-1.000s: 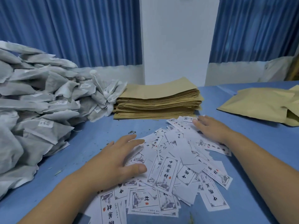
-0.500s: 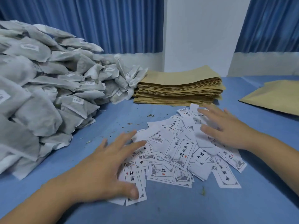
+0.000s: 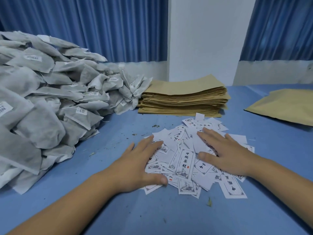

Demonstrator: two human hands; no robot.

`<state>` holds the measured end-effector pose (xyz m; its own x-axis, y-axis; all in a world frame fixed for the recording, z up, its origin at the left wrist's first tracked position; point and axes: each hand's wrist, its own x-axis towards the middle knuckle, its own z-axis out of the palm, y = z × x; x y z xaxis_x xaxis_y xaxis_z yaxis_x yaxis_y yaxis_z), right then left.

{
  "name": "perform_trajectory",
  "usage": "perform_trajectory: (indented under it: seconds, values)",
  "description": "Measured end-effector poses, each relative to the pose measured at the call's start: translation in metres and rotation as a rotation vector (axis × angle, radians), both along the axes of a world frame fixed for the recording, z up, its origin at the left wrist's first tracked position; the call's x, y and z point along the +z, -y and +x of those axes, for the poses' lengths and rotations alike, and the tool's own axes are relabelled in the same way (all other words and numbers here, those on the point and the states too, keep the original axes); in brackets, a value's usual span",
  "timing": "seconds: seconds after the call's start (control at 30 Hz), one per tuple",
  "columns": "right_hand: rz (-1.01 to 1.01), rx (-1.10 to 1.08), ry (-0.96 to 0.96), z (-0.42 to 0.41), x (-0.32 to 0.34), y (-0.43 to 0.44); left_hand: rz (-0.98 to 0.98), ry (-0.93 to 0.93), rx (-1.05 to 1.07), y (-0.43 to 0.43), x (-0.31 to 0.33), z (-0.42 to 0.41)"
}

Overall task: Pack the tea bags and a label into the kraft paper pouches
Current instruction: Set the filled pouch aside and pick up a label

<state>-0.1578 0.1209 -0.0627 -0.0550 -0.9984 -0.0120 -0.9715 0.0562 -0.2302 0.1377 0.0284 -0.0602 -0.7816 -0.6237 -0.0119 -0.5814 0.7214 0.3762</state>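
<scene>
Both hands lie flat on a heap of labels (image 3: 183, 161) in the middle of the blue table (image 3: 105, 143). The left hand (image 3: 140, 165) rests on the left side of the heap. Its fingers are straight and spread, and its thumb sticks out along the near edge. It holds nothing. The right hand (image 3: 227, 156) rests on the right side of the heap. Its fingers are straight too and point to the far left. It holds nothing.

The labels are small white slips with black writing and a little red mark. Some lie face up and some show a plain white back. One label lies between the two hands.

A big pile of grey tea bags (image 3: 44, 106) fills the left side of the table. A neat stack of pouches (image 3: 184, 97) sits far from the hands, just beside the tea bags. One more pouch (image 3: 284, 106) lies flat at the far right. Little green bits (image 3: 155, 126) dot the table near the labels.
</scene>
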Motion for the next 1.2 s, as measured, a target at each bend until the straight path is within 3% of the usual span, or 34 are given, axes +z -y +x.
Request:
perform_trajectory:
  seconds: [0.17, 0.33, 0.4, 0.53, 0.63, 0.87, 1.03, 1.2]
  values:
    - [-0.16, -0.029, 0.017, 0.003, 0.013, -0.004, -0.051, -0.094, 0.059, 0.018, 0.017, -0.024]
    - [-0.383, -0.076, 0.02, 0.003, 0.03, 0.008, 0.364, -0.447, 0.053, 0.05, 0.03, -0.033]
    - [-0.443, -0.073, -0.027, 0.002, 0.038, 0.025, 0.383, -0.594, 0.156, 0.06, 0.023, -0.036]
    - [-0.436, -0.053, -0.301, -0.01, 0.066, 0.079, 0.003, -0.444, 0.219, 0.074, 0.007, -0.036]
    - [-0.344, -0.11, -0.485, -0.023, 0.087, 0.125, 0.036, -0.411, 0.192, 0.08, 0.003, -0.033]
    - [0.057, -0.372, -0.53, -0.058, 0.109, 0.173, 0.063, -0.416, 0.184, 0.091, 0.001, -0.035]
    - [-0.004, -0.318, -0.688, -0.061, 0.104, 0.164, 0.066, -0.417, 0.196, 0.094, 0.003, -0.036]
    - [-0.158, -0.206, -0.998, -0.051, 0.111, 0.145, 0.048, -0.446, 0.203, 0.093, 0.002, -0.035]
